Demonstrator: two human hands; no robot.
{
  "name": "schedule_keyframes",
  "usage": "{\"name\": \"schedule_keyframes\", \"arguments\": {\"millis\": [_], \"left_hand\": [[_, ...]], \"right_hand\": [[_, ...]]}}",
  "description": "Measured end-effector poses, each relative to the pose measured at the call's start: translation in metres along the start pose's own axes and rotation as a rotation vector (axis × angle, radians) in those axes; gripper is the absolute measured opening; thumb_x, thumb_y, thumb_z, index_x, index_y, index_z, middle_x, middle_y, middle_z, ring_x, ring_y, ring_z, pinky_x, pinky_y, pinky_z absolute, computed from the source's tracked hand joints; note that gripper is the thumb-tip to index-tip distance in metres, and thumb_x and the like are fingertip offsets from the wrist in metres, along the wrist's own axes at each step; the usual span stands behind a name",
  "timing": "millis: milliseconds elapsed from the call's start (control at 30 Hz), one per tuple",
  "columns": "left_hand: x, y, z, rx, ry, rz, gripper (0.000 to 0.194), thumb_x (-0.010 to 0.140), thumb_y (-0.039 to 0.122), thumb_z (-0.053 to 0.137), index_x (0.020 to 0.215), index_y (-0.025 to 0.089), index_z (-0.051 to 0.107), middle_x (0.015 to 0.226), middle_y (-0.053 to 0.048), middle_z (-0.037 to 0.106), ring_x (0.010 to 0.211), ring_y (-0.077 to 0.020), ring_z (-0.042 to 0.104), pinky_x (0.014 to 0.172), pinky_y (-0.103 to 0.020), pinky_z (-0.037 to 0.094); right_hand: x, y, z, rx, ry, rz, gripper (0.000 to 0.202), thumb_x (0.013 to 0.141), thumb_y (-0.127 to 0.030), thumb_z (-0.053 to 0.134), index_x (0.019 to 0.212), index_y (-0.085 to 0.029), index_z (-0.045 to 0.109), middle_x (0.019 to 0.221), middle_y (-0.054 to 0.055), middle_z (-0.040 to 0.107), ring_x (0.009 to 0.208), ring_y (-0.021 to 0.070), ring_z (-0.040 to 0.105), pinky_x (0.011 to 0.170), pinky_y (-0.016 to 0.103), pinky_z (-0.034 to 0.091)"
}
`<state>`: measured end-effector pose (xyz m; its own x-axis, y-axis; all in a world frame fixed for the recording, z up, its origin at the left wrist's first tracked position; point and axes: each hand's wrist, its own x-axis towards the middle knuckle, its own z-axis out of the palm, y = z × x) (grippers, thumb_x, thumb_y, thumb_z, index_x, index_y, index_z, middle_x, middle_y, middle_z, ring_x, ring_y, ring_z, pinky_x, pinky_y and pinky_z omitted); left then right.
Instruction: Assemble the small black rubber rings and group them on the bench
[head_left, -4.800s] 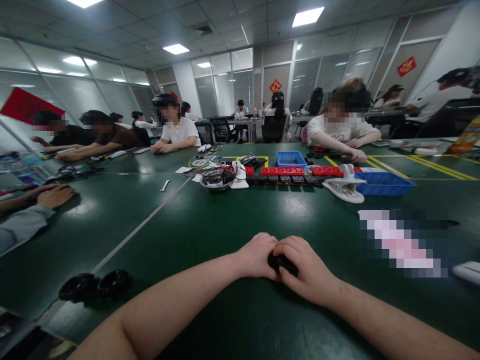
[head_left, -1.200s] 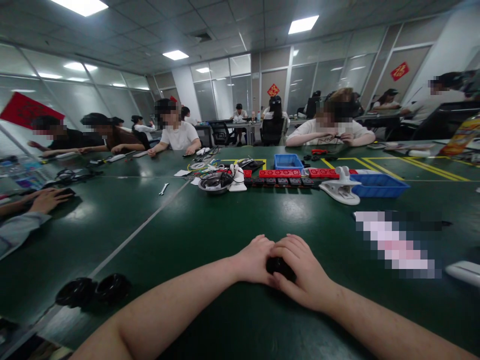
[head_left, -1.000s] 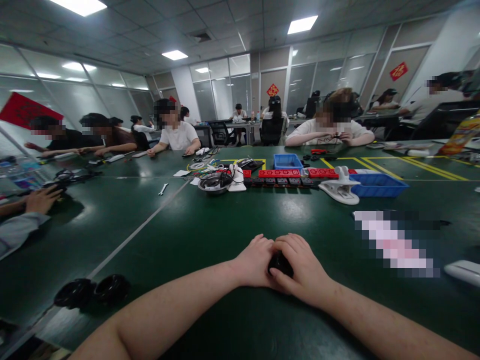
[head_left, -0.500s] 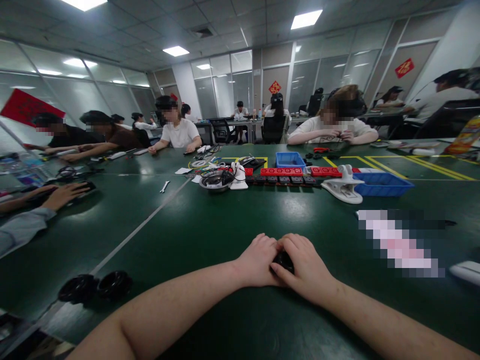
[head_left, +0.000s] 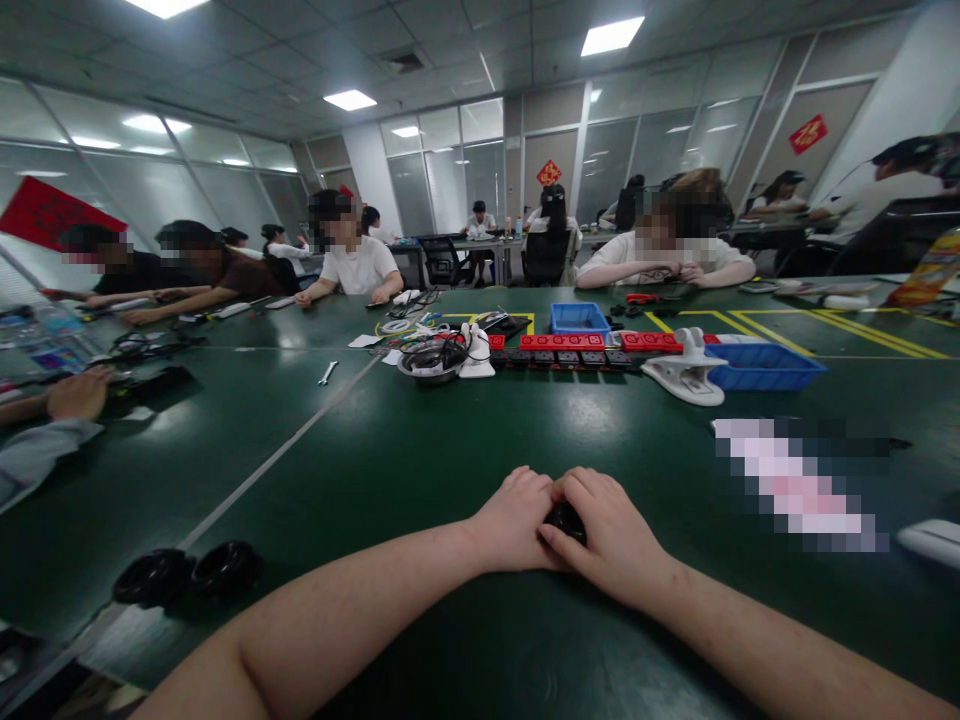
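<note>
My left hand [head_left: 516, 522] and my right hand [head_left: 611, 530] meet low over the table, near its middle. Between them sits a small glossy black rounded object [head_left: 567, 521], mostly covered by fingers and palms. The right hand's fingers curl over its top, with the thumb along the near side. On the other side the left hand closes against it, its fingertips partly hidden by the right hand. Two shiny black ring-shaped parts, a left one [head_left: 154, 577] and a right one [head_left: 226, 570], lie beside my left forearm.
Across the green table [head_left: 420, 450] run red power strips [head_left: 562, 342], a metal bowl of cables [head_left: 431, 365], a white clamp [head_left: 686, 368] and blue trays [head_left: 769, 368]. A wrench [head_left: 328, 373] lies left of centre. At the left edge is a co-worker's hand [head_left: 79, 393]; other people sit around.
The co-worker's hand at the left edge has drawn back leftward. My two hands and the black object stay practically in place.
</note>
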<state>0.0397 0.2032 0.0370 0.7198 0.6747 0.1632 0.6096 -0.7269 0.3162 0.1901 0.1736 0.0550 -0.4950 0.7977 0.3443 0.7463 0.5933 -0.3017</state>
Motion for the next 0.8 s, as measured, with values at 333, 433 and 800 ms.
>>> {"name": "schedule_keyframes", "arguments": {"millis": [333, 433, 800], "left_hand": [[0.001, -0.004, -0.001, 0.019, 0.041, -0.063, 0.040, 0.061, 0.050, 0.062, 0.083, 0.018, 0.050, 0.081, -0.002, 0.053, 0.080, -0.0196, 0.050, 0.089, -0.038, 0.035], [0.001, -0.007, -0.002, 0.038, 0.086, -0.179, 0.038, 0.063, 0.049, 0.060, 0.083, 0.018, 0.052, 0.082, -0.002, 0.053, 0.084, -0.0203, 0.051, 0.092, -0.041, 0.032], [-0.002, -0.006, -0.009, -0.118, 0.223, -0.152, 0.049, 0.074, 0.043, 0.057, 0.115, 0.022, 0.043, 0.113, -0.004, 0.051, 0.109, -0.0198, 0.044, 0.102, -0.043, 0.022]], "right_hand": [[-0.002, 0.010, 0.002, 0.060, 0.087, -0.034, 0.020, 0.076, -0.031, 0.052, 0.091, -0.018, 0.051, 0.082, 0.005, 0.057, 0.074, 0.0186, 0.055, 0.064, 0.032, 0.046], [-0.001, 0.018, 0.003, 0.121, 0.221, -0.095, 0.025, 0.080, -0.030, 0.048, 0.101, -0.018, 0.048, 0.094, 0.008, 0.056, 0.086, 0.0208, 0.053, 0.074, 0.036, 0.046], [0.009, 0.041, 0.019, 0.385, 0.271, 0.113, 0.013, 0.070, -0.019, 0.052, 0.065, -0.020, 0.039, 0.088, 0.005, 0.049, 0.089, 0.0199, 0.049, 0.078, 0.035, 0.042]]}}
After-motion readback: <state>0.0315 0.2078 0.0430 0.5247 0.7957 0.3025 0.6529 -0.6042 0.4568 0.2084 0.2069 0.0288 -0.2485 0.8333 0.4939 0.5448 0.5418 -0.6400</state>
